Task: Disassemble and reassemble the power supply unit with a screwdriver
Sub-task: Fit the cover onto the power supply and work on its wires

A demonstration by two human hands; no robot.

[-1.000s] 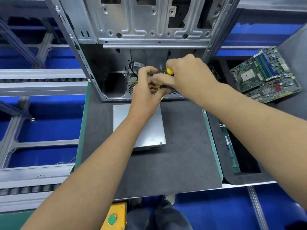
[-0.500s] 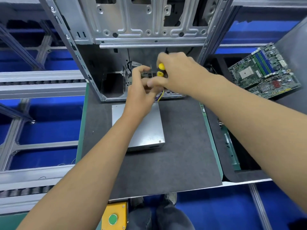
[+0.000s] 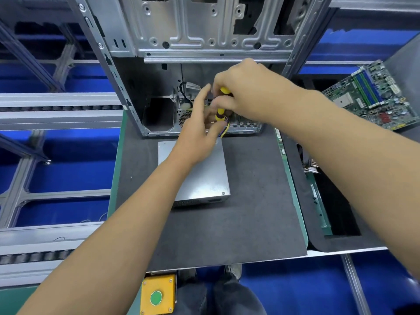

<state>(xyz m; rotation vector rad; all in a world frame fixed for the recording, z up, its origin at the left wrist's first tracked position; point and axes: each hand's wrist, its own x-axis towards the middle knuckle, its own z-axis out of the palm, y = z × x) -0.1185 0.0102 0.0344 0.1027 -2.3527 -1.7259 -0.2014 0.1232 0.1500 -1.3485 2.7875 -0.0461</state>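
Power supply unit (image 3: 200,176): rigid metal box, likely heavy; lift by its sides. Right hand (image 3: 245,92) fingers curled round screwdriver (image 3: 221,111); left hand (image 3: 200,133) fingers spread

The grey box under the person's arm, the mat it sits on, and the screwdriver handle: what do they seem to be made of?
The grey box looks like sheet metal with a dull brushed finish: it shows soft reflections, crisp folded edges and a screw at one corner. The mat looks like dark foam or rubber, matte and speckled. The screwdriver handle, gripped by the right hand, seems glossy yellow plastic with dark bands.
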